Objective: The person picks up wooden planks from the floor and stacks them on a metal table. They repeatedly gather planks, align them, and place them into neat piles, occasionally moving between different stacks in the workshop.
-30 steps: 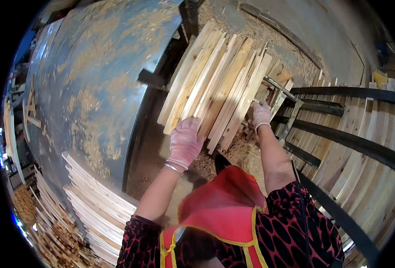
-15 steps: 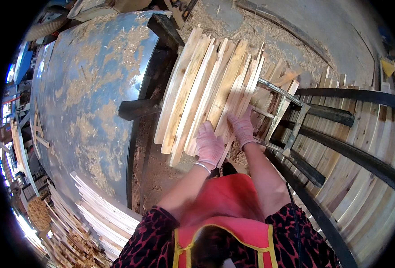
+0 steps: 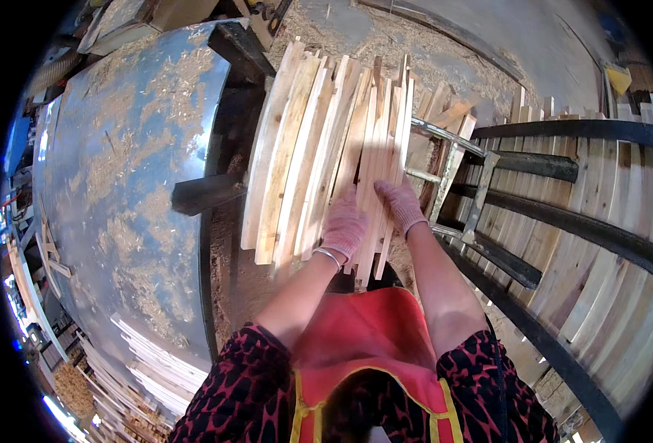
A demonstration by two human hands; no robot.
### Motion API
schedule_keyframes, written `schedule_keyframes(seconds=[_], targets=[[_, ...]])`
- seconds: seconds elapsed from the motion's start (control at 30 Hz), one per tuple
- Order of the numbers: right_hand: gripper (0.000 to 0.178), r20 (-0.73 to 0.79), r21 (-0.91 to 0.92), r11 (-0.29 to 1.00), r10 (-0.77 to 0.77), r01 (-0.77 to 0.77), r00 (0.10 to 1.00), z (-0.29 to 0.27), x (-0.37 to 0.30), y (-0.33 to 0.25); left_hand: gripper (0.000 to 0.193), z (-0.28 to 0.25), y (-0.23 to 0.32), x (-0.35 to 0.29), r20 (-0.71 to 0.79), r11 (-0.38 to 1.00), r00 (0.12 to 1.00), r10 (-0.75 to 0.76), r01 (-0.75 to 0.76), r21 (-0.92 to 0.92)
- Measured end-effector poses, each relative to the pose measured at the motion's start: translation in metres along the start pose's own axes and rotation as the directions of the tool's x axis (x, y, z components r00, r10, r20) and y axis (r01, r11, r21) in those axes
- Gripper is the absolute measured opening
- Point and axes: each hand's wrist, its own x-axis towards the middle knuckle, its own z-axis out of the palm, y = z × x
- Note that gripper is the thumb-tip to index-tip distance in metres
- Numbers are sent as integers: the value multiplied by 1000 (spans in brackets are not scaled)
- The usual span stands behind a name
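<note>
A row of pale wooden strips (image 3: 291, 159) lies side by side in front of me, their near ends toward my apron. My left hand (image 3: 343, 227), in a pinkish knit glove, presses in among the strips, its fingertips partly hidden beside a dark gap. Against the right side of the row rests my gloved right hand (image 3: 402, 205), its thumb over the top and its other fingers partly hidden along the outer side. A bunch of narrow strips (image 3: 371, 166) stands on edge between the two hands, held from both sides.
To the left stands a blue-grey metal table (image 3: 142, 184) strewn with sawdust, a dark bracket (image 3: 204, 193) jutting from its side. At right, a dark metal frame (image 3: 585, 218) crosses many upright boards (image 3: 600, 295). More white strips (image 3: 160, 362) lie at lower left. Shavings cover the floor (image 3: 356, 37) beyond.
The right-hand strips now stand more upright and closer together, with a gap opened beside my left fingers. My left hand has moved slightly in among them; the whole view has shifted a little.
</note>
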Motion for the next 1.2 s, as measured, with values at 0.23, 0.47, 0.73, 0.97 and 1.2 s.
schedule_keyframes(seconds=[0.23, 0.47, 0.73, 0.97, 1.2], targets=[[84, -108, 17, 997, -71, 73, 992, -21, -41, -18, 74, 21, 23, -2, 252, 996, 968, 0, 21, -82], [97, -214, -390, 920, -126, 34, 969, -62, -54, -47, 58, 30, 45, 3, 106, 845, 958, 266, -285, 453], [120, -281, -858, 508, -330, -82, 901, -33, -51, -47, 61, 13, 70, 0, -12, 926, 993, 121, -109, 362], [119, -297, -844, 522, -263, -124, 918, -31, -51, -58, 69, -16, -19, -1, -126, 736, 928, 351, -190, 650], [117, -187, -655, 738, -368, 163, 911, -25, -37, -35, 66, -1, 44, 0, 27, 991, 994, 106, -104, -88]])
